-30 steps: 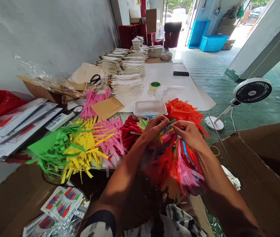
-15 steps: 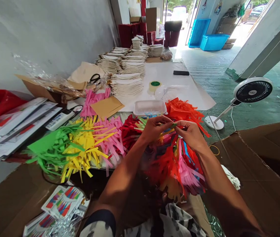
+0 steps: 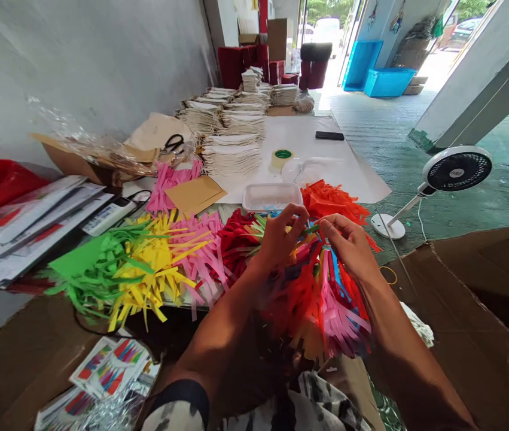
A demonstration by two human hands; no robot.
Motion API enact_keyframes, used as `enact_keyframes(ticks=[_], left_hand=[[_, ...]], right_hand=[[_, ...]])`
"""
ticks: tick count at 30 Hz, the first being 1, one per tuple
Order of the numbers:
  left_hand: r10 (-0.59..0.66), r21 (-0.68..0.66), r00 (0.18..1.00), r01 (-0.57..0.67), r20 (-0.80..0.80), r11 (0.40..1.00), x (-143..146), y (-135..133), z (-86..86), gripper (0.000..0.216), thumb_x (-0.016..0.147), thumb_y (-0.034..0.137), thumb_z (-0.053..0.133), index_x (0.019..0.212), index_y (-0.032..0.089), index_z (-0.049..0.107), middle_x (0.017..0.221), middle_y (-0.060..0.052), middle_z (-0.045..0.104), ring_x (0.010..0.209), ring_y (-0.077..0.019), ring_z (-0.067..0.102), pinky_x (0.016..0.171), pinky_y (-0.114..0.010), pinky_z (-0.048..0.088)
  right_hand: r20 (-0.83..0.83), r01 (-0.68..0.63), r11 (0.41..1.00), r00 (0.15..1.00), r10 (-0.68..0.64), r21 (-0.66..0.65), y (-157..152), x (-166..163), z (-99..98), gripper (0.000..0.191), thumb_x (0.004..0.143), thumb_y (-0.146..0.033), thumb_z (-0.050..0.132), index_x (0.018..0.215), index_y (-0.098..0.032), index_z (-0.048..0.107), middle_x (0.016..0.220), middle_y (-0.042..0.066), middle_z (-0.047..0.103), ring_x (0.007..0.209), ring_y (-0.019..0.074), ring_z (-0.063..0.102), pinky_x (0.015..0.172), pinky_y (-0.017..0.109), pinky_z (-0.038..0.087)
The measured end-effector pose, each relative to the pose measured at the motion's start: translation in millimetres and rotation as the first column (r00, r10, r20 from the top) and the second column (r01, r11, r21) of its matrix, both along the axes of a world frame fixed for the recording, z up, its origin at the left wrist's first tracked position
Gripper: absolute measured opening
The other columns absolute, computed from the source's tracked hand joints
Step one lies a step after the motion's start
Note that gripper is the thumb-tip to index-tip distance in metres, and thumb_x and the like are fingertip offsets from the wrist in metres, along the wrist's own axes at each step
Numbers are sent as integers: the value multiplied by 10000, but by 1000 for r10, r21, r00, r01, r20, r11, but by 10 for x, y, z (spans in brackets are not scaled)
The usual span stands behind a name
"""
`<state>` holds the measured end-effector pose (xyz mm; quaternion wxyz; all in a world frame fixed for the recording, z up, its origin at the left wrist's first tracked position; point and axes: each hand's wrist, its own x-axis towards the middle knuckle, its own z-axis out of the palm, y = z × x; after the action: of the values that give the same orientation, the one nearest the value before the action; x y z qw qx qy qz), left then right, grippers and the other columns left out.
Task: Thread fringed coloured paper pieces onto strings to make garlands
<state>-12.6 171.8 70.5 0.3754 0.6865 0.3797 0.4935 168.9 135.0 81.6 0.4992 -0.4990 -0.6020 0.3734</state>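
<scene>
My right hand [image 3: 345, 239] pinches a small green twisted paper piece [image 3: 312, 228] between thumb and fingertips. Just left of it, my left hand [image 3: 283, 232] is closed with curled fingers, thumb and forefinger together; whatever they pinch is too small to make out. Below both hands hangs a bunch of fringed paper tassels [image 3: 341, 317] in red, orange, pink and blue, partly blurred. Behind my hands lies orange-red fringed paper [image 3: 335, 202]. Dark red fringed paper [image 3: 238, 236] is beside my left wrist.
Pink [image 3: 203, 239], yellow [image 3: 149, 263] and green fringed paper [image 3: 88, 263] lie to the left. A clear plastic tray [image 3: 272, 196], a tape roll [image 3: 282, 158] and stacked cream bundles [image 3: 231, 152] are farther back. A white fan [image 3: 456, 169] stands at right; printed cards [image 3: 110, 365] lie lower left.
My left hand has lifted slightly and its fingertips have drawn away from my right hand's. More of the green twisted piece shows between them.
</scene>
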Motion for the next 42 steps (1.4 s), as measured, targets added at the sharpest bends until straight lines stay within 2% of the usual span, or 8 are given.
enact_keyframes(ticks=[2, 6, 12, 20, 27, 36, 39, 42], left_hand=[[22, 37, 998, -20, -59, 999, 7, -15, -5, 205, 1010, 454, 617, 1011, 255, 667, 769, 18, 694, 718, -152, 686, 699, -240, 436], [23, 82, 992, -12, -125, 997, 21, -45, 12, 210, 1035, 441, 581, 1053, 250, 666, 763, 5, 717, 730, -163, 714, 693, -245, 427], [-64, 35, 996, 66, -57, 997, -17, -127, 160, 275, 1040, 492, 569, 1079, 231, 644, 753, 5, 750, 697, -158, 738, 655, -226, 466], [-36, 159, 999, 42, -41, 986, 35, -368, 403, 178, 1012, 402, 626, 1040, 241, 696, 752, 3, 713, 654, -142, 678, 647, -249, 408], [-288, 13, 957, 288, 10, 957, -85, -634, 627, 417, 873, 493, 791, 1163, 197, 741, 731, 1, 699, 615, -111, 564, 607, -248, 411], [-393, -79, 916, 387, -85, 919, -428, -1033, 782, 348, 764, 459, 884, 992, 197, 863, 534, 36, 525, 501, -79, 371, 491, -257, 249], [-431, -5, 878, 440, -211, 898, -491, -1136, 853, 253, 803, 438, 847, 967, 246, 870, 633, -2, 636, 569, -110, 482, 537, -257, 361], [-459, 117, 844, 504, -276, 856, -469, -1270, 930, 183, 744, 402, 901, 854, 263, 856, 894, -52, 735, 830, -179, 631, 748, -293, 506]], right_hand=[[-22, -8, 1000, 1000, 8, 9, -19, -34, 45, 322, 922, -529, 728, 1034, -233, 781, 1024, 27, 762, 887, 181, 666, 763, 278, 485], [15, 21, 999, 1000, -20, -38, -33, -69, 79, 292, 832, -486, 801, 921, -209, 786, 887, 19, 742, 612, 123, 562, 572, 265, 404], [-19, 60, 998, 998, -59, 28, -118, -10, 128, 295, 901, -491, 719, 932, -200, 756, 1005, 54, 759, 693, 138, 581, 613, 266, 429], [40, 43, 999, 998, -43, 18, -478, -86, 423, 416, 796, -603, 826, 933, -212, 786, 725, -8, 670, 491, 87, 362, 483, 268, 201], [-59, 54, 991, 997, -47, 121, -799, -48, 660, 388, 749, -600, 860, 809, -228, 765, 893, 18, 715, 608, 112, 493, 541, 264, 374], [194, 46, 932, 973, -123, 361, -1259, -70, 828, 335, 903, -577, 741, 849, -249, 778, 970, 57, 731, 777, 188, 602, 591, 293, 416], [275, -39, 923, 958, -74, 383, -1415, -105, 850, 268, 946, -496, 718, 860, -250, 778, 909, 40, 705, 692, 156, 549, 595, 299, 392], [253, -101, 936, 967, 13, 337, -1566, -135, 894, 240, 939, -468, 726, 863, -244, 770, 869, 19, 682, 607, 120, 492, 566, 292, 362]])
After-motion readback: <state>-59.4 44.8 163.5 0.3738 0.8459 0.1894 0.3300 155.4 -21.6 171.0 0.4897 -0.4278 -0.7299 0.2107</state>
